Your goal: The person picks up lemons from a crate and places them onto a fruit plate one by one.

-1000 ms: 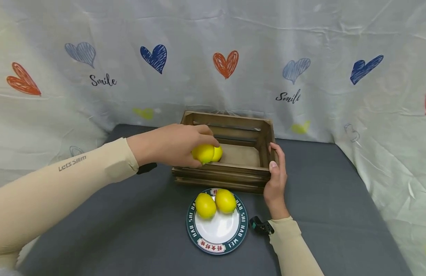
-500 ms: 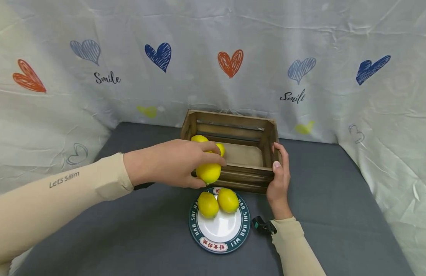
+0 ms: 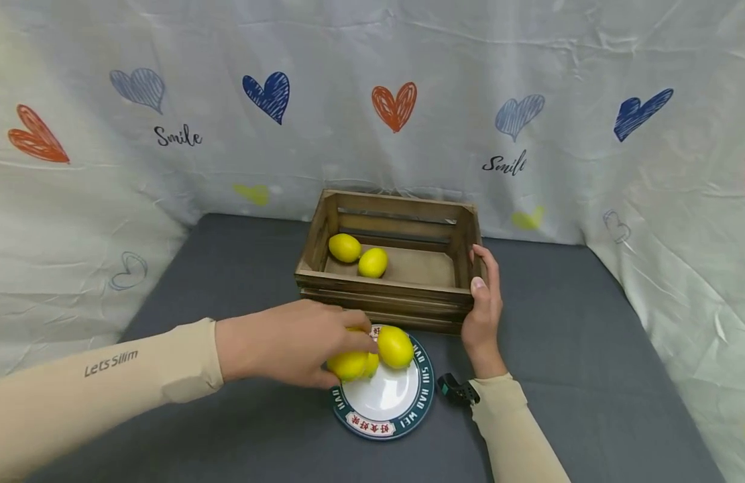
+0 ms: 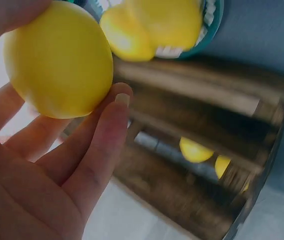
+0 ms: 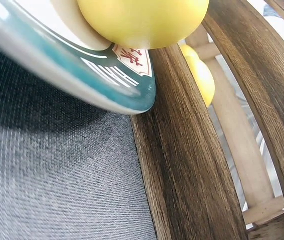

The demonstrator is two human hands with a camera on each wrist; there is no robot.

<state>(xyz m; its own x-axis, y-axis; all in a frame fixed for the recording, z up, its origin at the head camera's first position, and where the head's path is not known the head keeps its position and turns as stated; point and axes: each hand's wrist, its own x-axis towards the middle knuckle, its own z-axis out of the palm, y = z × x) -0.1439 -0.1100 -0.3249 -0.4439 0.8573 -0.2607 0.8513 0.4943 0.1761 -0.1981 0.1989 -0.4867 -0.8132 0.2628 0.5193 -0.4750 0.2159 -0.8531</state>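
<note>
One yellow lemon (image 3: 346,367), held in the left hand (image 3: 296,342) — thumb on the near side, fingers curled over the far side — located above the left part of a round plate (image 3: 381,401); whether it touches the plate cannot be told. Two further lemons on the plate: one (image 3: 395,347) in plain sight toward the back, its neighbour (image 3: 373,366) largely hidden by the held fruit in the head view. Plate white at the centre, with a dark green rim bearing white lettering and red characters, set just in front of a slatted wooden crate (image 3: 387,285). Crate contents: two lemons, one (image 3: 345,248) at the back left corner, one (image 3: 373,262) just beside it. Right hand (image 3: 484,315) gripping the crate's right end, thumb and fingers closed about the wall. Sleeves (image 3: 513,429) beige, the left one lettered; black wristband (image 3: 459,389) at the right wrist. Table covering (image 3: 589,376) dark grey. Backdrop, one pale hanging cloth (image 3: 324,40), creased — printed with red, blue and yellow-green hearts (image 3: 395,107) and the word "Smile".
</note>
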